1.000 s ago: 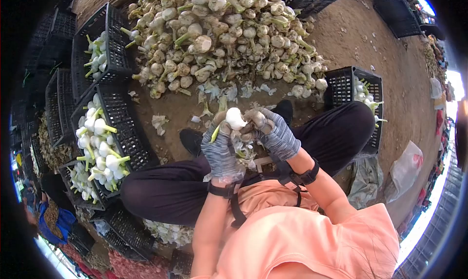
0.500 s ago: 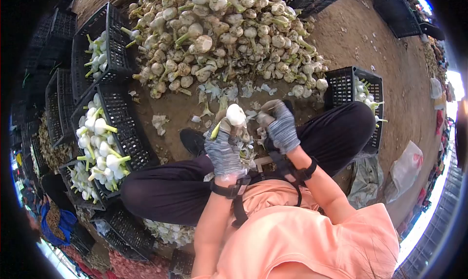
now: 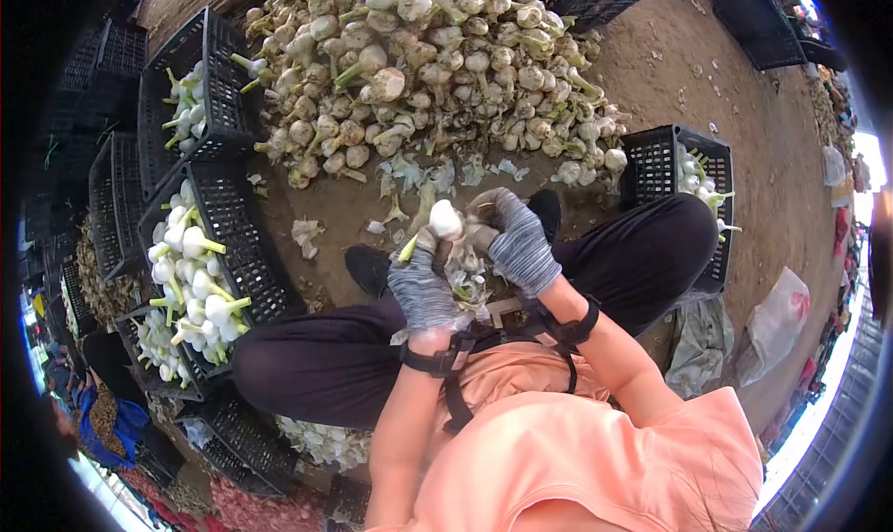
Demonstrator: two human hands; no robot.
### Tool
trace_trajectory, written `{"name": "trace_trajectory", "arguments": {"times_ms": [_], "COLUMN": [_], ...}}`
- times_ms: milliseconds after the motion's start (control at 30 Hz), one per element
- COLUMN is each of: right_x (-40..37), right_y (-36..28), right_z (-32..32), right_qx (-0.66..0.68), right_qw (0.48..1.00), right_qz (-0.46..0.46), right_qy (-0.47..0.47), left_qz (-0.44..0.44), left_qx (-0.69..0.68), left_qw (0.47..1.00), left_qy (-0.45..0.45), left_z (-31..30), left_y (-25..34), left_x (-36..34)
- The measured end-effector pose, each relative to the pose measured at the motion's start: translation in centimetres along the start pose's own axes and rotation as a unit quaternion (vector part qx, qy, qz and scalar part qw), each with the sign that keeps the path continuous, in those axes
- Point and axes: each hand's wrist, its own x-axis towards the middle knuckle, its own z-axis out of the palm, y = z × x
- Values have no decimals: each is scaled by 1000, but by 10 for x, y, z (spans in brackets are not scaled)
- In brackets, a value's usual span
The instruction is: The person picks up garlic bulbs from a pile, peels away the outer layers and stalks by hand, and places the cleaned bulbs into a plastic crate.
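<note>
My left hand (image 3: 421, 285), in a grey glove, is closed on a white garlic bulb (image 3: 446, 219) whose green stem points down and left. Just right of the bulb is my right hand (image 3: 523, 246), also gloved; its fingers curl toward the bulb and their tips are blurred, so anything in them cannot be made out. Beyond both hands lies a large heap of unpeeled garlic (image 3: 437, 67). Loose peelings (image 3: 470, 285) show below and between the hands.
Black crates of white garlic stand at the left (image 3: 246, 244) and right (image 3: 651, 165). An empty-looking crate (image 3: 600, 6) is behind the heap. My dark shoe (image 3: 368, 270) rests on the soil. A clear plastic bag (image 3: 774, 327) lies at the right.
My right hand has moved left and slightly up, closer to the bulb. My left hand and the bulb have shifted slightly left.
</note>
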Motion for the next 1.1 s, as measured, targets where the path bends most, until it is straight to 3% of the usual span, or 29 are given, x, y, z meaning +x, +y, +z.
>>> {"name": "trace_trajectory", "arguments": {"times_ms": [33,67,167,200,233,300,333,367,400,433,500,533,600,700,900,967,1000,1067,1100], "right_x": [2,1,1,-1,-3,-8,-5,-4,-4,-4,-4,-5,-6,-4,-8,-6,-6,-4,-5], "right_y": [3,2,20,36,31,8,3,-3,-8,-12,-14,-15,-17,-22,-19,-9,-5,-9,-13], "right_z": [-5,-15,-30,-30,-30,-25,-23,-20,-17,-16,-14,-13,-12,-15,-18,-16,-18,-20,-20], "right_qx": [19,-19,-141,-205,-205,-25,-44,-44,103,245,273,243,211,221,251,215,215,45,45], "right_qw": [1000,993,984,975,974,999,996,996,989,940,928,945,959,940,933,961,961,987,987], "right_qz": [18,114,108,-83,-82,10,-73,-73,64,199,207,170,132,200,184,94,94,-52,-52], "right_qy": [0,2,0,39,39,-22,-39,-40,-87,-130,-147,-142,-136,-166,-180,-150,-150,-142,-142], "left_qz": [1,-8,-41,-41,-43,-37,-23,-8,28,28,135,175,174,161,159,180,179,224,224], "left_qx": [0,-6,-1,20,42,48,99,149,197,197,321,337,322,301,332,332,331,332,332], "left_qw": [1000,1000,999,999,998,998,995,989,979,979,936,922,925,931,921,918,918,908,908], "left_qy": [0,-2,20,25,29,22,-1,-23,-39,-37,-59,-72,-101,-130,-128,-122,-122,-121,-121], "left_z": [1,3,8,4,2,-2,-3,-5,-6,-8,-12,-10,-12,-7,-11,-14,-15,-12,-11], "left_y": [4,9,16,11,7,2,2,2,2,3,4,9,10,13,13,8,7,8,8], "left_x": [0,0,-2,2,5,6,7,7,5,5,7,4,6,4,8,12,12,9,9]}}
